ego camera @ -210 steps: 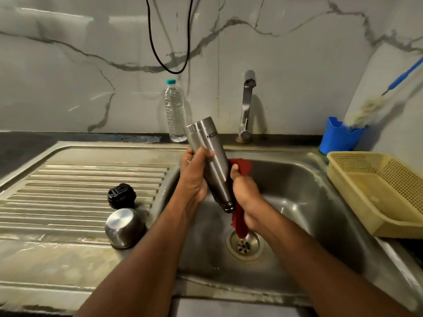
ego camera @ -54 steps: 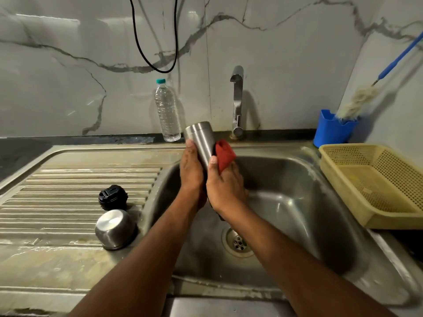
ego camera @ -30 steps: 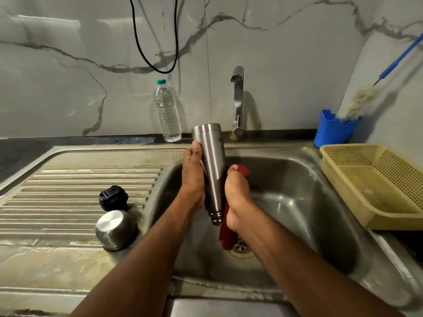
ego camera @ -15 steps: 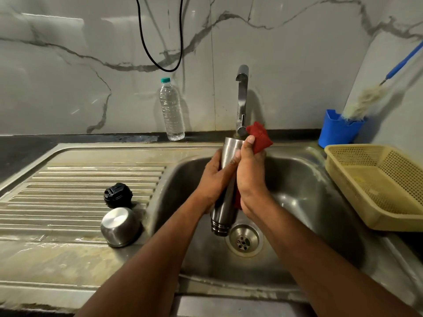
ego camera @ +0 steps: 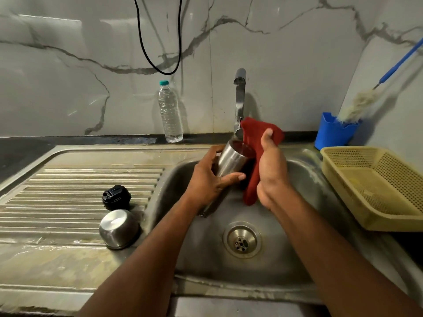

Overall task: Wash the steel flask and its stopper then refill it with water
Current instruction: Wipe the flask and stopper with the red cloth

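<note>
Hands at work over the sink (ego camera: 320, 277): left hand (ego camera: 207, 179) grips the inverted steel flask (ego camera: 231, 161), likely for draining, while right hand (ego camera: 271, 170) clutches a red cloth (ego camera: 254, 143) to scrub it.

**Where everything sits around the hands**

Left hand (ego camera: 207, 179) holds the flask (ego camera: 231, 160) over the sink (ego camera: 297, 259), and the right hand (ego camera: 271, 170) is just to its right with the cloth (ego camera: 251, 179) between them. Tap (ego camera: 239, 99) is right behind both. Drain (ego camera: 242, 241) sits below them, nearer the person. Off to the left hand's left, on the drainboard (ego camera: 68, 202), sit the stopper (ego camera: 116, 197) and, just in front of it, the cup lid (ego camera: 119, 228). Water bottle (ego camera: 169, 112) stands behind, by the wall. Basket (ego camera: 377, 186) is right of the right hand, with the brush holder (ego camera: 333, 133) behind it.
</note>
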Action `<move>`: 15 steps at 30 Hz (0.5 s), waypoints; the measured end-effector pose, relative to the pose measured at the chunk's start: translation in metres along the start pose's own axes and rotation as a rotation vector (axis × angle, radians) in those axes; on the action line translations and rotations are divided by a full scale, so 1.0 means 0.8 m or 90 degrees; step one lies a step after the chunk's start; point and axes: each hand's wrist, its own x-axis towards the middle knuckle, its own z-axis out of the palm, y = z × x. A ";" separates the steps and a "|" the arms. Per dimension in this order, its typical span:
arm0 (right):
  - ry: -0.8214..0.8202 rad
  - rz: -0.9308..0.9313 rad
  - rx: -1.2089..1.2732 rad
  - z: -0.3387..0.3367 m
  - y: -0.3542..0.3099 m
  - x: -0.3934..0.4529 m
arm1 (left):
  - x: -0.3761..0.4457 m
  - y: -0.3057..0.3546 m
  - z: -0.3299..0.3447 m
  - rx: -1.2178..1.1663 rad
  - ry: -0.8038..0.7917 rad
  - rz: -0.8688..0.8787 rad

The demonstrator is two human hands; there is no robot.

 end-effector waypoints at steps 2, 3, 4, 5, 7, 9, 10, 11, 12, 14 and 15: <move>-0.037 -0.120 -0.145 -0.003 0.005 0.001 | -0.002 0.002 0.002 0.029 -0.005 0.009; -0.067 -0.196 -0.248 -0.005 0.012 0.000 | -0.003 0.005 0.003 0.021 0.009 0.008; -0.101 -0.283 -0.367 -0.005 0.019 -0.002 | -0.005 0.008 0.003 0.008 0.031 0.009; -0.137 -0.375 -0.489 -0.005 0.025 -0.006 | -0.004 0.006 0.003 0.018 0.056 0.013; -0.203 -0.479 -0.602 -0.002 0.031 -0.008 | -0.001 0.001 -0.002 0.077 0.101 0.007; -0.207 -0.460 -0.556 -0.003 0.031 -0.003 | -0.003 0.006 -0.007 0.048 0.092 0.009; -0.186 -0.438 -0.520 -0.006 0.032 0.003 | -0.005 0.011 -0.007 0.023 0.066 0.010; -0.153 -0.409 -0.497 -0.008 0.031 0.009 | -0.006 0.013 -0.005 0.015 0.045 0.023; -0.118 -0.368 -0.479 -0.011 0.027 0.015 | -0.006 0.017 -0.003 0.039 0.031 0.046; -0.072 -0.266 -0.440 -0.017 0.020 0.027 | -0.005 0.023 0.006 0.104 0.016 0.105; -0.071 -0.243 -0.446 -0.020 0.018 0.029 | -0.003 0.022 0.009 0.113 0.015 0.123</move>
